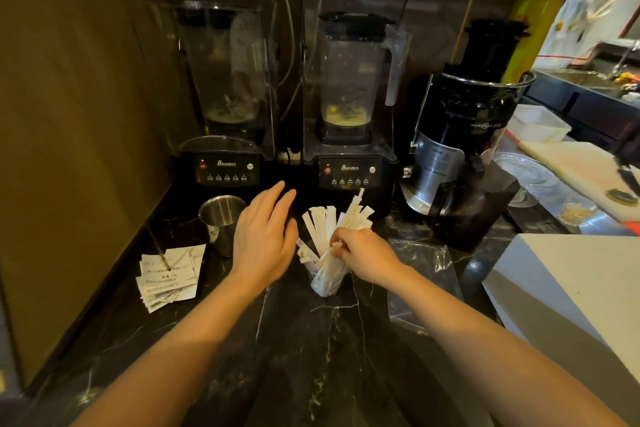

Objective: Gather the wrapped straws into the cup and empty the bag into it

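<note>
1. Head view: a clear cup (327, 282) stood upright near the middle of the dark marble tabletop (311, 357), packed with wrapped straws (323, 230) that fanned out toward 12 and 1 o'clock.
2. The right hand (367, 253) sat at the cup's 3 o'clock, its grip pinched shut on the straws at the rim.
3. The left hand (265, 236) hovered at the cup's 9 o'clock, palm down, fingers spread, its grip wide open and holding nothing; it looked slightly blurred.
4. The bag (420, 274), clear plastic, lay flat on the tabletop at the cup's 3 o'clock, beyond the right hand; I could not tell whether anything was in it.
5. A steel cup (221, 218) stood at 10 o'clock of the clear cup, partly behind the left hand.
6. Paper slips (169, 276) lay piled at 9 o'clock, well apart from the straws.
7. Two blenders (225, 94) stood side by side at 12 o'clock, a juicer (464, 135) at 2 o'clock.
</note>
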{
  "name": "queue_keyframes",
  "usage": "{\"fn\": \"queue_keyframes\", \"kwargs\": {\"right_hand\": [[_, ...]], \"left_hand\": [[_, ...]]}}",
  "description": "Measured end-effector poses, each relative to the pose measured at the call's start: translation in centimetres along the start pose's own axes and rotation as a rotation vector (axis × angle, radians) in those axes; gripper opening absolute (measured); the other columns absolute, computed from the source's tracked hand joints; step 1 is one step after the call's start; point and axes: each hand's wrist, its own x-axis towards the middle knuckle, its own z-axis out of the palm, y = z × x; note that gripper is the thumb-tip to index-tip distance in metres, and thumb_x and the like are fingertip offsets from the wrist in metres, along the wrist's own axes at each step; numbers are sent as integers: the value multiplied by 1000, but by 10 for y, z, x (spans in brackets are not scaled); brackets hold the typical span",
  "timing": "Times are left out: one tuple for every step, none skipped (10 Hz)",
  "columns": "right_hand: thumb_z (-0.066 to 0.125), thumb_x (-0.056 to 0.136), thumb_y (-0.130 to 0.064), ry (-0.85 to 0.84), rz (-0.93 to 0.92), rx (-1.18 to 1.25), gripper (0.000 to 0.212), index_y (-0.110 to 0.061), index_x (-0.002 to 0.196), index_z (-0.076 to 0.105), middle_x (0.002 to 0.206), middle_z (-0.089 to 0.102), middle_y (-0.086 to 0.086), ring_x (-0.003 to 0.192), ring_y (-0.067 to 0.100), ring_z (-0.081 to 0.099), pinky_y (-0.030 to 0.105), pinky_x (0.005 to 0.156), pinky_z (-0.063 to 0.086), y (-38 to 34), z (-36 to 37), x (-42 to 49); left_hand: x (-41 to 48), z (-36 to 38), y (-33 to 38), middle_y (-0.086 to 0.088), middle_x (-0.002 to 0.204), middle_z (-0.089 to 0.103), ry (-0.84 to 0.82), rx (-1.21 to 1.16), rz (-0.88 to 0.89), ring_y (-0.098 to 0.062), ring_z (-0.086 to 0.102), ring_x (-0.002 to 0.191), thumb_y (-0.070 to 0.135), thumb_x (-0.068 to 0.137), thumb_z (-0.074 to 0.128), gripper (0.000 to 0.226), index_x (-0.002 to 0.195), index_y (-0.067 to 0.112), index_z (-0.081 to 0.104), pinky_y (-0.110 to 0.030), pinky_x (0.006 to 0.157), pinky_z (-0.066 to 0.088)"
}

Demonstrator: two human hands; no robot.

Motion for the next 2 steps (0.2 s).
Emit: {"fn": "queue_keyframes", "kwargs": {"right_hand": [[49, 89, -29, -12, -4, 20, 33, -18, 120, 50, 109, 65, 8, 98, 24, 60, 39, 79, 51, -10, -18, 3], [48, 89, -36, 97, -35, 73, 45, -22, 131, 41, 124, 58, 5, 107, 21, 57, 39, 86, 50, -17, -37, 8]], "left_hand": [[17, -2, -8, -10, 148, 24, -24, 101, 46, -26, 21, 137, 24, 88, 46, 53, 137, 13, 29, -40, 107, 17], [38, -4, -14, 2, 145, -4, -61, 212, 90, -15, -7, 135, 35, 91, 37, 60, 138, 24, 2, -38, 110, 1]]}}
